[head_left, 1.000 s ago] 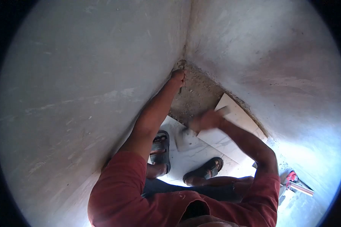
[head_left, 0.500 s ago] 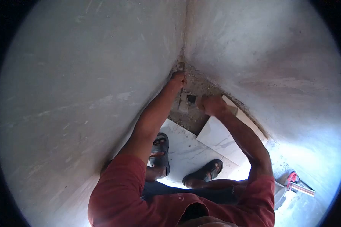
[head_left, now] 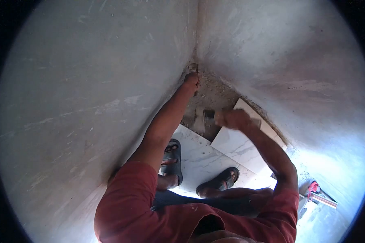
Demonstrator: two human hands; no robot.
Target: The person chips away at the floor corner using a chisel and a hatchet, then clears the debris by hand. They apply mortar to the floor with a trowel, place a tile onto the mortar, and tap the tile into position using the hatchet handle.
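Note:
My left hand [head_left: 192, 80] is closed around a narrow chisel-like tool [head_left: 194, 68] in the corner, where the two walls meet the rough floor [head_left: 215, 94]. My right hand [head_left: 235, 118] is closed on the handle of a hammer, to the right of and nearer than my left hand. The blurred hammer head [head_left: 199, 118] hangs over the rough floor, apart from the chisel-like tool. Below my right hand lies a loose white marbled tile [head_left: 235, 143].
Grey walls rise at the left [head_left: 77, 101] and right [head_left: 292, 73]. My sandalled feet rest on white floor tiles [head_left: 194, 156]. At the lower right lie tools with a red part [head_left: 313, 187].
My right hand and the hammer have moved slightly down and to the right, away from the corner. My left hand has shifted slightly up.

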